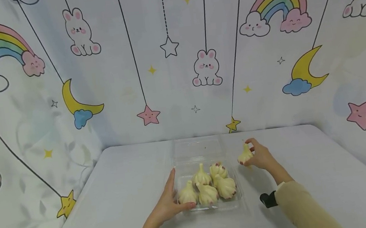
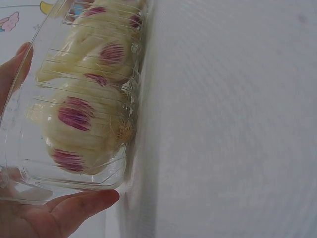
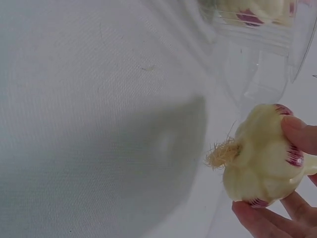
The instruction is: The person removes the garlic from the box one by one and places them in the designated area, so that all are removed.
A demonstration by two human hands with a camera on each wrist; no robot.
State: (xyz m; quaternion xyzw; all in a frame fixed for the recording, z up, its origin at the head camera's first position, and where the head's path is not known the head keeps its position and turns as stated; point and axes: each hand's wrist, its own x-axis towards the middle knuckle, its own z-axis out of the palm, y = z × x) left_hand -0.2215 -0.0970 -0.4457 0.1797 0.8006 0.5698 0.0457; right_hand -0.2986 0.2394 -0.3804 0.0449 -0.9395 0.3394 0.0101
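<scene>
A clear plastic box [image 1: 227, 206] stands on the table, its hinged lid [image 1: 197, 148] folded back behind it. Several garlic bulbs [image 1: 207, 193] sit inside, pale with purple streaks. My left hand [image 1: 166, 205] holds the box at its front left, thumb along the front wall and fingers along the left side. In the left wrist view, bulbs [image 2: 84, 119] show through the ribbed wall. To the right of the lid, my right hand [image 1: 261, 156] pinches one garlic bulb [image 1: 244, 154] between thumb and fingers. Its tuft of dry roots [image 3: 223, 152] faces away from the palm.
The white tabletop [image 1: 126, 180] extends around the box. Behind it hangs a curtain [image 1: 173, 85] printed with rabbits, stars and rainbows. A black wrist strap piece [image 1: 268, 200] juts out from the right sleeve [image 1: 302, 205].
</scene>
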